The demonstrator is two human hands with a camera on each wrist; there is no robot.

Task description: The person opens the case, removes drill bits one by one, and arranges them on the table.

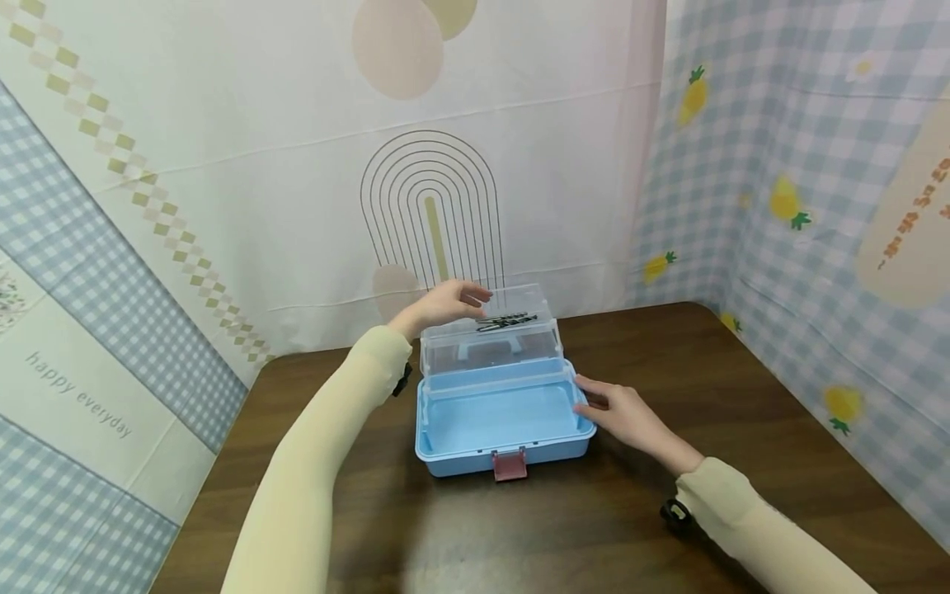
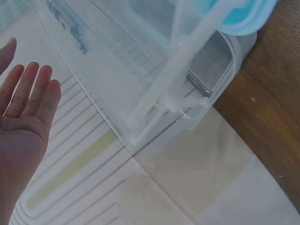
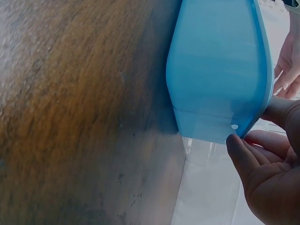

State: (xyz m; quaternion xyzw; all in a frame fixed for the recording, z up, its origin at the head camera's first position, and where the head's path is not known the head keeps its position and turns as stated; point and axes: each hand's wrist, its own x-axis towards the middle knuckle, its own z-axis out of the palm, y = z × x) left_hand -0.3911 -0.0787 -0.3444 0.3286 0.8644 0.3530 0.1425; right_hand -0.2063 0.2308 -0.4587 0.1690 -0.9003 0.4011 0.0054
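Note:
A light blue plastic storage box sits on the table with its clear tiered trays raised at the back. A small bundle of thin dark twisted pieces lies in the upper clear part; their exact kind is too small to tell. Beside that bundle, my left hand hovers with its fingers extended and holds nothing; the left wrist view shows its palm bare. My right hand pinches the box's right rim, the thumb on the outer wall and the fingers over the edge.
A pink latch hangs down at the box's front. Brown wooden table surrounds the box. Behind it hangs a patterned white cloth, with a checked cloth on the right side.

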